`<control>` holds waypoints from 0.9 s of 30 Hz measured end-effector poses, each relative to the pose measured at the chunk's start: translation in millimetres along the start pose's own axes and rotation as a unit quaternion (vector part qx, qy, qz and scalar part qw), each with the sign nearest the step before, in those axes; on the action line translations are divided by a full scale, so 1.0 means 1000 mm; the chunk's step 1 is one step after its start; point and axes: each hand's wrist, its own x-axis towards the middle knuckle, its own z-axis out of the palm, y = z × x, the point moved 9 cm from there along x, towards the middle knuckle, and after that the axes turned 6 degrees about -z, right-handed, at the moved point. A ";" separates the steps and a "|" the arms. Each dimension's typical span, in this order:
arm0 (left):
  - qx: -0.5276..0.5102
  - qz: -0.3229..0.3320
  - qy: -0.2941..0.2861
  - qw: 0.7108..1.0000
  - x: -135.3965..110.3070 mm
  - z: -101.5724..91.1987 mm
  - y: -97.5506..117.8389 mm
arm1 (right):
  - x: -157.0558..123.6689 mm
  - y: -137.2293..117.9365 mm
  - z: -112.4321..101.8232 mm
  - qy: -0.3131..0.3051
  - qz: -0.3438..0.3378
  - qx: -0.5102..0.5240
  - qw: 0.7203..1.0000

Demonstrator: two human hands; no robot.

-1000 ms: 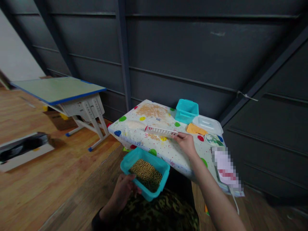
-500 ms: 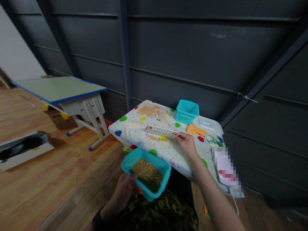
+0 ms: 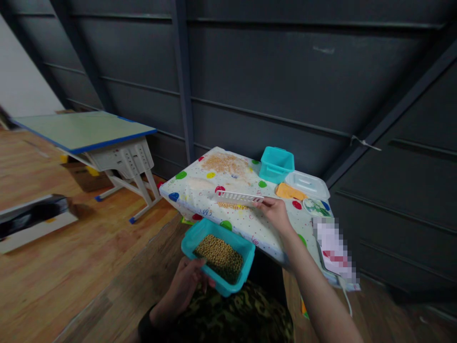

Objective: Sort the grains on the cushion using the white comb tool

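Note:
My left hand (image 3: 187, 281) is closed on the near-left rim of a teal plastic bin (image 3: 246, 247), held in front of the table's near edge. Inside lie round tan beans (image 3: 216, 250), with darker green ones toward the near-right side. My right hand (image 3: 274, 212) pinches the right end of a long white slotted plastic piece (image 3: 237, 196). Under and just in front of that piece, a line of loose tan beans (image 3: 232, 206) rests on the tablecloth. Whether the piece touches them I cannot tell.
More tan grains (image 3: 224, 163) are spread at the table's back left. A second teal bin (image 3: 276, 164), a clear lid (image 3: 309, 186), an orange cloth (image 3: 290, 191) and a green-white round item (image 3: 316, 207) sit at the right. A green-topped desk (image 3: 85, 131) stands left; a dark wall rises behind.
The white slotted piece has tilted and covers more of the bean line. My left hand keeps its hold on the bin. The whole view has shifted slightly.

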 end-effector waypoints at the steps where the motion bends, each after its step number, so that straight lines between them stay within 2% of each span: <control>1: 0.000 0.002 -0.001 1.000 0.000 0.001 0.000 | 0.001 -0.002 -0.002 0.004 -0.002 0.003 1.000; 6: 0.009 -0.005 0.008 1.000 -0.001 0.002 0.001 | -0.005 -0.011 -0.030 0.077 -0.013 -0.005 0.997; 11: 0.008 -0.010 0.026 1.000 0.001 0.001 0.001 | -0.037 -0.006 -0.058 0.131 0.007 -0.051 0.990; 14: 0.004 -0.011 0.027 1.000 0.002 0.001 0.000 | -0.056 -0.003 -0.062 0.142 0.017 -0.092 0.985; 18: 0.005 -0.008 0.023 1.000 0.002 0.001 -0.001 | -0.069 -0.005 -0.054 0.133 0.021 -0.117 0.984; 23: 0.038 -0.008 -0.025 0.999 0.002 0.006 -0.002 | -0.079 -0.017 -0.057 0.166 0.008 -0.137 0.977; 27: 0.025 -0.006 -0.019 0.999 0.002 0.003 -0.004 | -0.099 -0.031 -0.067 0.189 0.003 -0.205 0.960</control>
